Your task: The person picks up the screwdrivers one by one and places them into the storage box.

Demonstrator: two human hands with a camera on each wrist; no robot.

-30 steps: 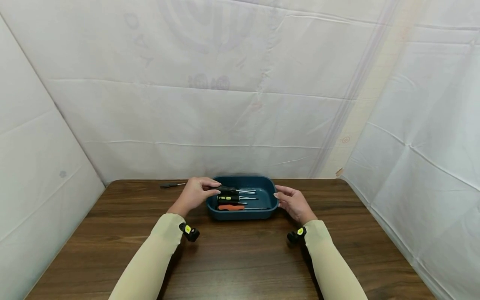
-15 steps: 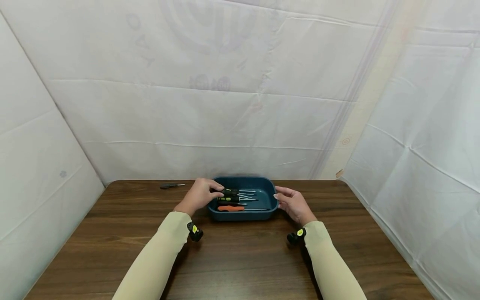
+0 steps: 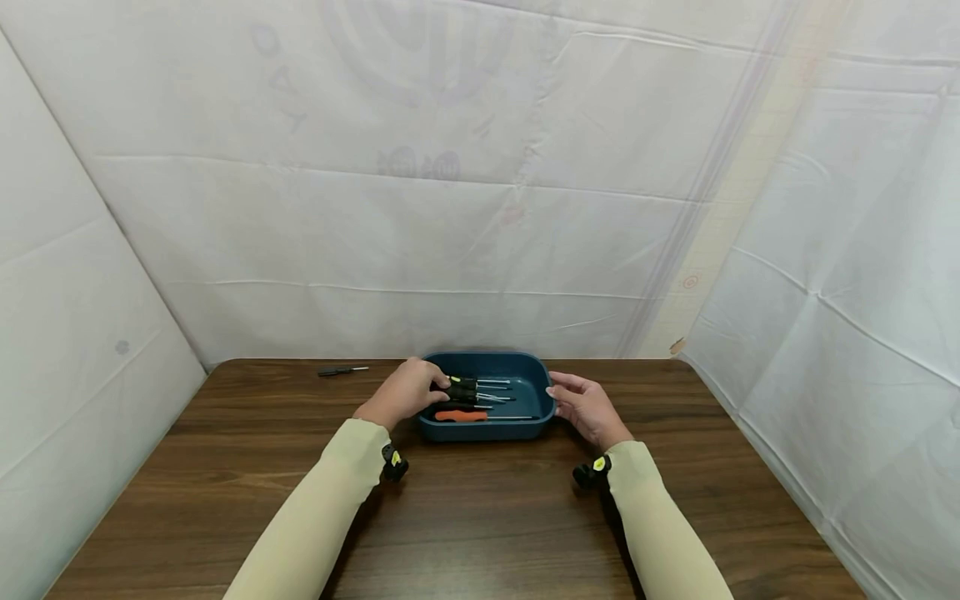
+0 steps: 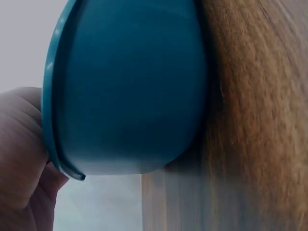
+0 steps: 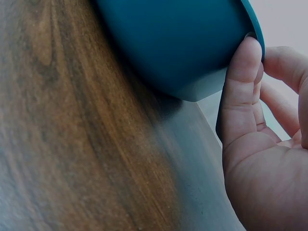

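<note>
Two hands at one tray [image 3: 525, 429], mid-table [image 3: 480, 517].

- Tray: blue, long axis left-right. Holds several drivers, shafts pointing right: black-and-yellow ones [image 3: 463, 384] toward the back, an orange one [image 3: 461, 415] at the front.
- Left hand [image 3: 408, 390]: over the tray's left end, fingers curled down onto the black handles. Whether they actually pinch one cannot be told. This hand is the nearer to the handles.
- Right hand [image 3: 587, 406]: just beside the tray's right end, fingers loosely apart, thumb [image 5: 240, 91] against the outer wall.
- Spare driver [image 3: 341, 370]: on the table, well left of the tray.
- Views: head alone shows the contents. The left wrist view shows only the tray's underside [image 4: 134, 91] and palm; the right wrist view confirms the thumb contact.
</note>
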